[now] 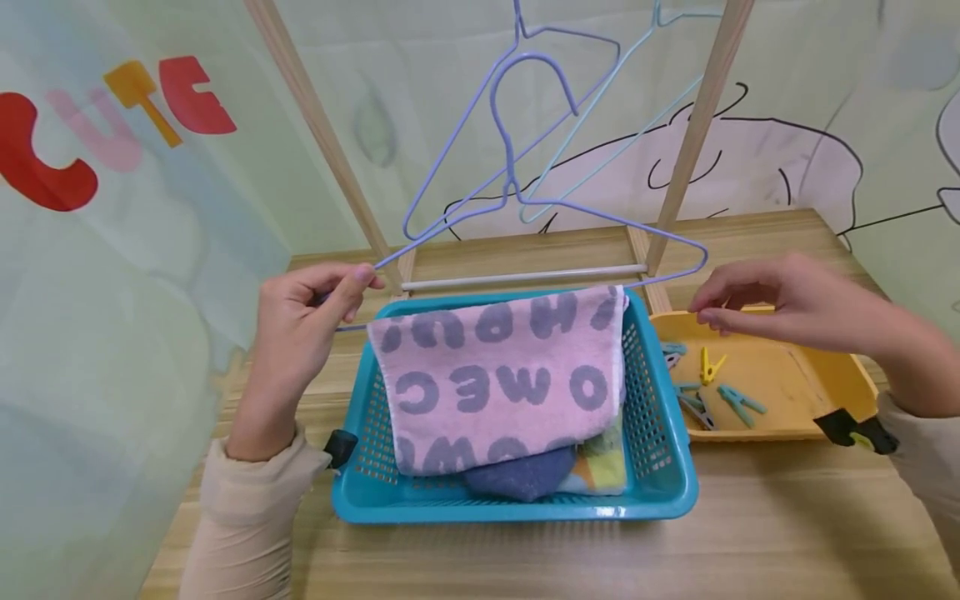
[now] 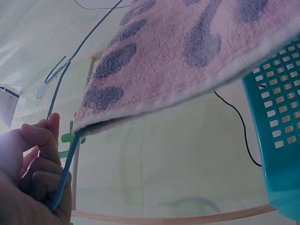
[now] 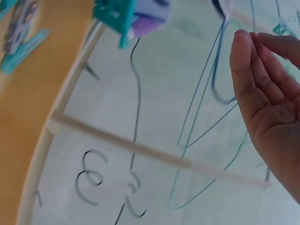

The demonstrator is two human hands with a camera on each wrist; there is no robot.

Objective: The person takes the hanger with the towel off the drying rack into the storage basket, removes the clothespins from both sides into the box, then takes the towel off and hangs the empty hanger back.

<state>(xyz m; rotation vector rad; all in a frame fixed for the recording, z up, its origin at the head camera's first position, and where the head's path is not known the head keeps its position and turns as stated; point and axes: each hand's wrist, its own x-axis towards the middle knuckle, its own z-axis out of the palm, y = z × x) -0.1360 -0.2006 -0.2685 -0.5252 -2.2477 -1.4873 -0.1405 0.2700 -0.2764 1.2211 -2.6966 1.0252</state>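
My left hand [image 1: 303,321] grips the left corner of a blue-purple hanger [image 1: 510,167], its hook pointing up. Over the hanger's bottom bar hangs a pink towel [image 1: 498,387] with grey letters, folded down in front of the teal basket [image 1: 513,510]. The left wrist view has the fingers [image 2: 44,176] curled round the hanger's bend, close to the towel's edge. Off the hanger's right corner, my right hand [image 1: 787,300] hovers over the yellow tray [image 1: 795,375]. Its fingertips come close together with nothing between them in the right wrist view.
Inside the basket lie a dark blue cloth [image 1: 521,475] and a multicoloured cloth [image 1: 603,467]. Several clothespins [image 1: 741,404] are in the yellow tray. Behind stands a wooden rack [image 1: 701,125] with another purple hanger [image 1: 450,150] and a light teal hanger [image 1: 585,125].
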